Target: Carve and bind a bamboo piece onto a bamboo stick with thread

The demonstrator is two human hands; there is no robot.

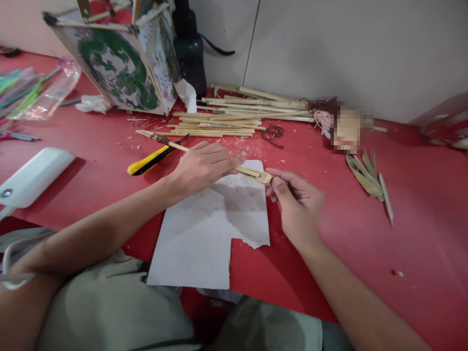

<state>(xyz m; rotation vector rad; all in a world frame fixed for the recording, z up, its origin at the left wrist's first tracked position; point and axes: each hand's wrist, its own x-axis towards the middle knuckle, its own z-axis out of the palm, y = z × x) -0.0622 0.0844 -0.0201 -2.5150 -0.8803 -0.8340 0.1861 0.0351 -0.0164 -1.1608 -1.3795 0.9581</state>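
A pale bamboo stick [250,171] runs slantwise above a sheet of white paper [197,234]. My left hand [204,165] lies over its middle, fingers closed around it from above. At its wider, hollowed right end my right hand [298,197] pinches it between thumb and fingers. Beyond my left hand the stick's far part passes a dark binding and ends in a pale pointed tip. A yellow and black utility knife [148,163] rests on the red table just beyond my left wrist, partly under the stick.
Bundled bamboo sticks [219,126] and shavings lie behind the paper. A lantern-like frame with a green dragon panel [120,70] stands at back left near a dark bottle [188,58]. A white power bank [36,175] sits left; dry leaves [365,178] lie right on the red table [420,243].
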